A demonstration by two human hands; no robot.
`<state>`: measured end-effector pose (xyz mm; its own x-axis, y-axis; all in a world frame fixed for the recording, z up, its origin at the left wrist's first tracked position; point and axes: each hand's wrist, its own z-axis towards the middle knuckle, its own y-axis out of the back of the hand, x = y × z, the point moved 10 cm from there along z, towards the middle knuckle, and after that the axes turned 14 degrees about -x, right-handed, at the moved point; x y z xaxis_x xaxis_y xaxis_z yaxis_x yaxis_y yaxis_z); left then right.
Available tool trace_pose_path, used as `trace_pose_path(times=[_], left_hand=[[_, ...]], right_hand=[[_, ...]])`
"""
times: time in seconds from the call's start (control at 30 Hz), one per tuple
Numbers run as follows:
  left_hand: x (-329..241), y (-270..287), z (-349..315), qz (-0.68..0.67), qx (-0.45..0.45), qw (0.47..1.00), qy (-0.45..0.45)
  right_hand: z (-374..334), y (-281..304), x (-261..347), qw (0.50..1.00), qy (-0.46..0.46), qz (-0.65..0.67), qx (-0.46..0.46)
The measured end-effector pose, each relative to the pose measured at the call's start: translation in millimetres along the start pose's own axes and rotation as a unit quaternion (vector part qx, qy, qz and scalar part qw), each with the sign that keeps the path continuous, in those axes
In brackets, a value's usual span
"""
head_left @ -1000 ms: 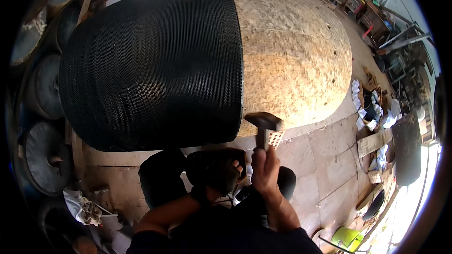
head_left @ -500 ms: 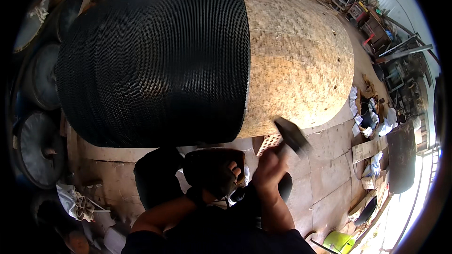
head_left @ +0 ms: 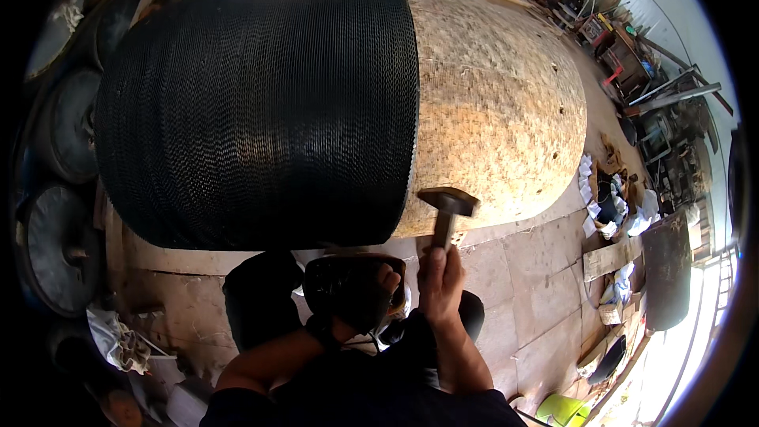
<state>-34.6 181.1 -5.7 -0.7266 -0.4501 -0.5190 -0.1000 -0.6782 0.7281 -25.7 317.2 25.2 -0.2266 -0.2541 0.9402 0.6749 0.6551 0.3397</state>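
Note:
In front of me lies a large roller. Ridged black strips (head_left: 261,111) wrap its left part, and its right part is a bare tan, mottled surface (head_left: 498,103) with a few small holes. My right hand (head_left: 440,285) is closed around the handle of a hammer (head_left: 444,225), whose head overlaps the lower edge of the tan part; contact cannot be told. My left hand (head_left: 370,300), mostly in shadow, has its fingers curled at a dark container (head_left: 328,273) between my knees. What those fingers hold, if anything, is hidden.
Round dark discs (head_left: 59,249) stand along the left side. A crumpled pale sack (head_left: 115,340) lies near them. On the right are a wooden board (head_left: 613,259), a dark curved panel (head_left: 666,269) and a lime-green bucket (head_left: 563,409). Tools and clutter line the far right.
The hammer has swung left, from beside the roller's tan part to over its lower edge, close to the black strips. My left hand stays at the container. The view has shifted slightly.

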Motion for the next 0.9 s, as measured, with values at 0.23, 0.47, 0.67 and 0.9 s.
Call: trace_pose_path(times=[0.23,0.47,0.67,0.9], left_hand=[[31,65,66,-0.035,-0.161,0.986,-0.011],[49,127,115,0.117,-0.348,0.915,-0.166],[48,125,115,0.12,-0.348,0.911,-0.187],[45,134,121,0.133,-0.342,0.91,-0.191]], right_hand=[[-7,-4,0,0.973,0.148,-0.177,-0.03],[-14,9,23,0.946,0.274,-0.123,-0.119],[-26,14,-11,0.982,0.146,-0.1,-0.067],[-3,-10,1,0.951,0.184,-0.236,-0.078]])
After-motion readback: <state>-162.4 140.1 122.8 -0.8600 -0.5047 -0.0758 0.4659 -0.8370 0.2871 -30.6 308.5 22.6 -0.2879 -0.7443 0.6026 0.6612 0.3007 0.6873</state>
